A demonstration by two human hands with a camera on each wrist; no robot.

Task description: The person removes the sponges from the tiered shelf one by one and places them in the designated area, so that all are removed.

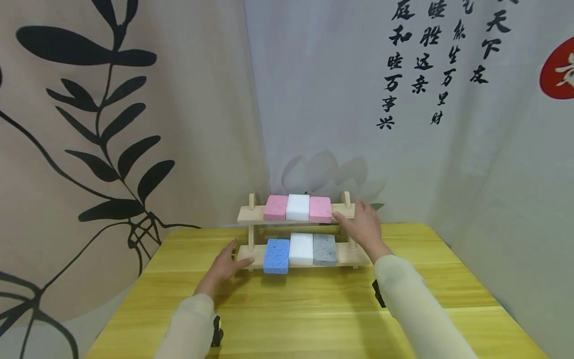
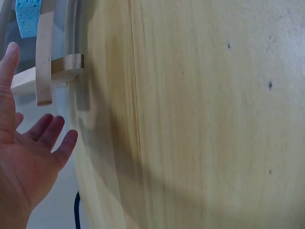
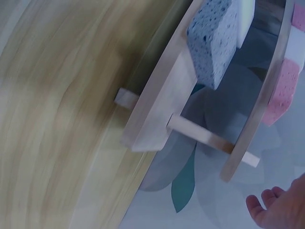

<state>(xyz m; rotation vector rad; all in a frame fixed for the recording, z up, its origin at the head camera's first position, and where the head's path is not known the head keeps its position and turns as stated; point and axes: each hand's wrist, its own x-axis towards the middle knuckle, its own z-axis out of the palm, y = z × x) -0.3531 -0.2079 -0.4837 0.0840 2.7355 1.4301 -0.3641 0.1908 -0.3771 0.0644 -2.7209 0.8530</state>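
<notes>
A two-tier wooden rack (image 1: 252,213) stands at the back of the table. On its upper shelf are a pink sponge (image 1: 275,207), a white sponge (image 1: 298,207) and another pink sponge (image 1: 320,209), side by side. The lower shelf bears a blue sponge (image 1: 276,256), a second white one and a grey sponge (image 1: 325,250); the blue one juts forward over the edge. My left hand (image 1: 225,264), fingers spread, is at the lower shelf's left end and holds nothing. Beside the upper shelf's right end, my right hand (image 1: 365,227) has its thumb close to the right pink sponge, with nothing gripped.
The yellow wood-grain table (image 1: 314,319) reaches back to a cloth backdrop (image 1: 202,124) printed with dark leaves and writing. Black devices are strapped at both wrists. A dark cable (image 2: 77,210) hangs past the table edge in the left wrist view.
</notes>
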